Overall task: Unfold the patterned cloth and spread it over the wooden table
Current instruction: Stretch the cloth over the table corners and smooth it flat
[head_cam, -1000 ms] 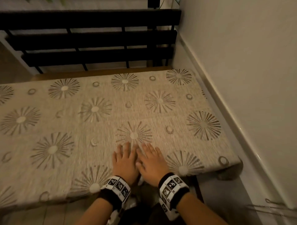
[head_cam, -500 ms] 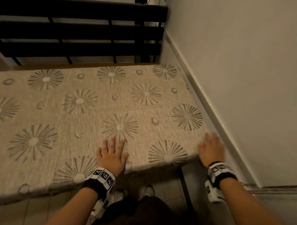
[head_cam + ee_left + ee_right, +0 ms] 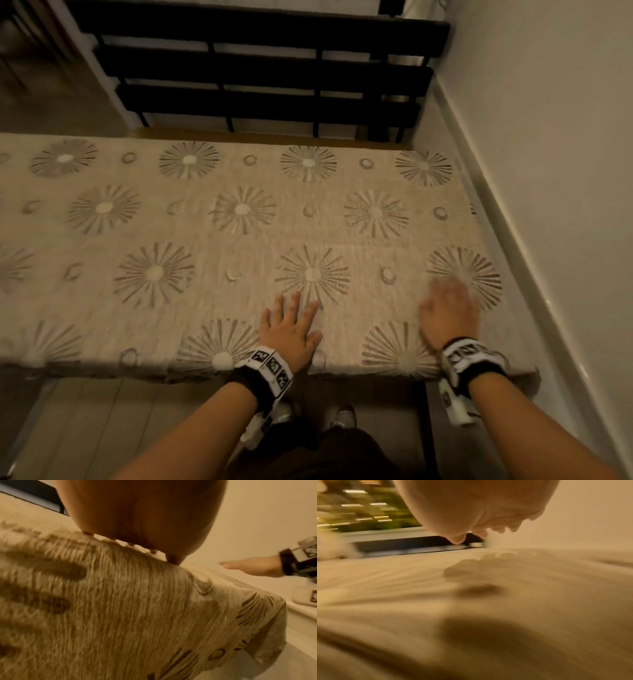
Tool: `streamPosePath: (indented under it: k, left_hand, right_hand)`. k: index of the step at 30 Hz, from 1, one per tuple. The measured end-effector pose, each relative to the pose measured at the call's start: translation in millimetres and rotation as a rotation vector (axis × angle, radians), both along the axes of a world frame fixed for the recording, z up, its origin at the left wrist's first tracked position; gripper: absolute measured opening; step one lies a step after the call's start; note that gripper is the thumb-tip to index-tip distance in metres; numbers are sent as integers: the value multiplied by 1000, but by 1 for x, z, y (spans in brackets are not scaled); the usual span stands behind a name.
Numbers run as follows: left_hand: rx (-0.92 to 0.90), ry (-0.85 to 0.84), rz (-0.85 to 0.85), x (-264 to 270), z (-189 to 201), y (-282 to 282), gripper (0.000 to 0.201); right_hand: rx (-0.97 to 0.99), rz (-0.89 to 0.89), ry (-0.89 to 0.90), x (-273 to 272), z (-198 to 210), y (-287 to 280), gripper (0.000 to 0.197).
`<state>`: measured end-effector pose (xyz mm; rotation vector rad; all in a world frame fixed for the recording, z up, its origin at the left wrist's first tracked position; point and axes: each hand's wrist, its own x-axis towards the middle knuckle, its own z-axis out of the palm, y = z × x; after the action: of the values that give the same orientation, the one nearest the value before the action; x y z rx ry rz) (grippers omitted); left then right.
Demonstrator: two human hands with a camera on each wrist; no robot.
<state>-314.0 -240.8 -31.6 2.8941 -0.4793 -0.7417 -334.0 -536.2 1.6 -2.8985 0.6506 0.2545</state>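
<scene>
Cloth: patterned cloth (image 3: 239,212) already unfolded, lying flat over the surface (image 3: 260,134), starburst print up; only a thin wooden strip bare along the far edge.
Long axis: left to right across the head view, near hem draped over the front edge.
Left grip: left hand (image 3: 291,329) flat, fingers apart and straight, pressing the cloth just inside the near edge, roughly at the middle of the visible stretch.
Right grip: right hand (image 3: 447,313) blurred, over the cloth near the right front corner; right wrist view shows palm down with fingers loosely extended, clamped on nothing; contact with the fabric not certain.
Key relation: unsmoothed corner lies right of and beyond the right hand, so right hand nearer; left hand placed as the anchor.
Likely step: smoothing toward the right end, task judged almost done.
Around: wall (image 3: 548,171) close along the right end; dark slatted railing (image 3: 274,68) behind the far edge.
In the way: narrow gap between cloth end and wall, little room for a sweep past the corner.
</scene>
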Motion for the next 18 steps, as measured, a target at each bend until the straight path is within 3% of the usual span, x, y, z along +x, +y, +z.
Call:
streamPosePath:
  k: [2, 5, 8, 13, 18]
  left_hand:
    - [-36, -27, 19, 3, 9, -1, 63]
    - [-59, -124, 101, 2, 14, 5, 60]
    - [-61, -182, 168, -12, -1, 30, 64]
    - [-48, -114, 202, -27, -13, 90, 69]
    - [-6, -138, 465, -1, -10, 191, 69]
  right_hand:
    - [46, 403, 25, 32, -4, 68, 67]
    - [174, 684, 103, 58, -5, 160, 55]
    - [224, 803, 148, 57, -14, 202, 53]
    - [73, 951, 137, 40, -38, 198, 63]
    - [47, 975, 188, 56, -15, 203, 60]
